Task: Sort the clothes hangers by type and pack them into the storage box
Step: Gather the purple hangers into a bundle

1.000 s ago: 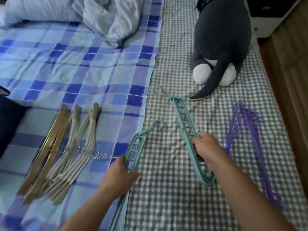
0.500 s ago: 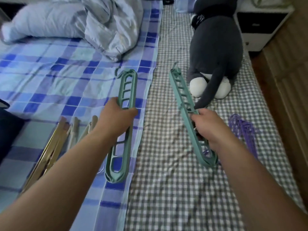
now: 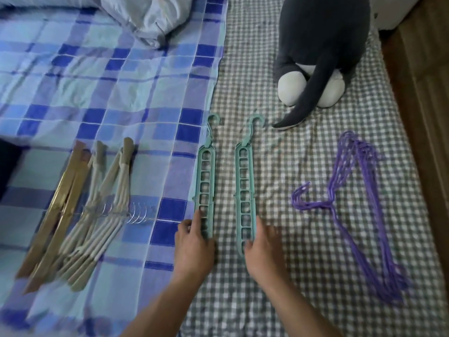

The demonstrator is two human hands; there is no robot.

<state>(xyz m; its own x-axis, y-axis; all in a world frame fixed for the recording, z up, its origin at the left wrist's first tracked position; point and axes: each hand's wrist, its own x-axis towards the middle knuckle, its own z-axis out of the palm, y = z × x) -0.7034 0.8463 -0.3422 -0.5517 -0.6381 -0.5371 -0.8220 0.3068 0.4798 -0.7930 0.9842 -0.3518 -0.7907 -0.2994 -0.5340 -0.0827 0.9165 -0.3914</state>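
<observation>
Teal slotted hangers: left hand (image 3: 193, 249) pinches one (image 3: 205, 188), right hand (image 3: 263, 249) grips the other (image 3: 245, 193); right fingertips blurred, near ends covered.

Home bedroom. Work surface is a bed: blue plaid sheet (image 3: 97, 93) on the left half, grey-white checked sheet (image 3: 279, 276) on the right. Rumpled pale duvet (image 3: 150, 18) bunched at the top. Dark grey and white plush toy (image 3: 323, 45) sits on the checked side. Wood floor (image 3: 422, 117) runs along the right edge, with a white piece of furniture (image 3: 391, 15) at the top right corner.
</observation>
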